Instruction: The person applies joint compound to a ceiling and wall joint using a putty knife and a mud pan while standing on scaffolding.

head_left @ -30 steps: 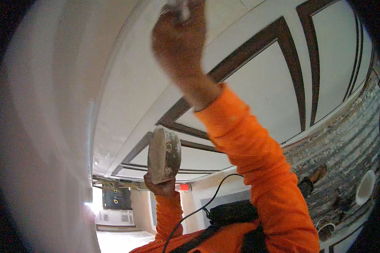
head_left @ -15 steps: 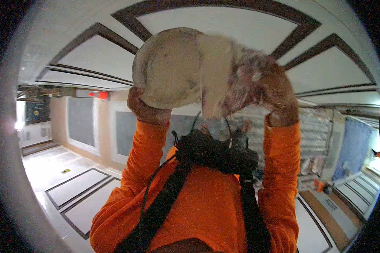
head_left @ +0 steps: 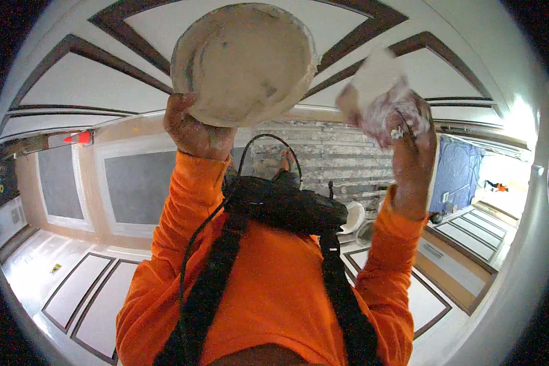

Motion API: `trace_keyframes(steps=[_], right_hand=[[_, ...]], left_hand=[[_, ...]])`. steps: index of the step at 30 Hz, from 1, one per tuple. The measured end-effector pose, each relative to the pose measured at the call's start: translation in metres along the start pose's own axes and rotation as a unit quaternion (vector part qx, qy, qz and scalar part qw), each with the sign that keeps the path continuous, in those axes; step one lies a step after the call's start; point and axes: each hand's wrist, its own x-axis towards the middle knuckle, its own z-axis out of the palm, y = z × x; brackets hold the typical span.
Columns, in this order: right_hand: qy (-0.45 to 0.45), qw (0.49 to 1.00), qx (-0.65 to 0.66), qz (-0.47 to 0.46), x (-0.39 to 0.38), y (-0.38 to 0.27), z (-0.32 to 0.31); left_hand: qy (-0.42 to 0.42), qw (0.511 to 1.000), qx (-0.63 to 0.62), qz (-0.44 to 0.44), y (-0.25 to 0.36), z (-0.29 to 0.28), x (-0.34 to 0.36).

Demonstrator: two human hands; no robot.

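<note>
My left hand (head_left: 198, 128) is closed on the lower left rim of a round, cream-coloured pan-like thing (head_left: 244, 64), whose face carries greyish smears and dark specks. I cannot tell whether it is a lid, a pan or the end of a bucket. To its right and apart from it, my right hand (head_left: 409, 125) is raised, with whitish residue on the fingers. A pale, crumpled rag-like piece (head_left: 378, 76) sticks up from that hand, blurred by motion.
A black bag (head_left: 287, 201) with a looped cable hangs at my chest. Dark-trimmed white panels (head_left: 250, 18) line the wall ahead. Beyond the bag lies a dusty, striped grey surface (head_left: 335, 152). A white bucket (head_left: 352, 218) stands by my right forearm, and a red-orange cone (head_left: 78, 138) at far left.
My right hand has moved away from the round thing to the right, taking the pale piece along. The round thing and my left hand now appear higher and slightly further left.
</note>
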Motion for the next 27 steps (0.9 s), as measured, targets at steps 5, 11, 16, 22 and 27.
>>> trace_keyframes(steps=[5, 11, 16, 22, 27], right_hand=[[0.114, 0.958, -0.141, -0.222, -0.036, -0.017, 0.076], [0.130, 0.928, -0.273, -0.216, -0.025, 0.023, 0.058], [0.111, 0.960, -0.250, -0.060, -0.030, 0.078, 0.024], [0.097, 0.870, 0.476, 0.090, -0.019, 0.031, -0.008], [0.094, 0.799, 0.577, 0.138, -0.002, 0.017, 0.013]], left_hand=[[-0.024, 0.995, -0.069, -0.060, -0.029, 0.029, -0.003], [-0.028, 0.997, -0.063, -0.034, -0.043, 0.065, -0.008], [-0.056, 0.990, -0.111, -0.068, -0.042, 0.064, 0.003], [-0.073, 0.989, -0.109, -0.064, -0.040, 0.060, 0.004], [-0.046, 0.997, -0.043, -0.039, -0.051, 0.044, 0.006]])
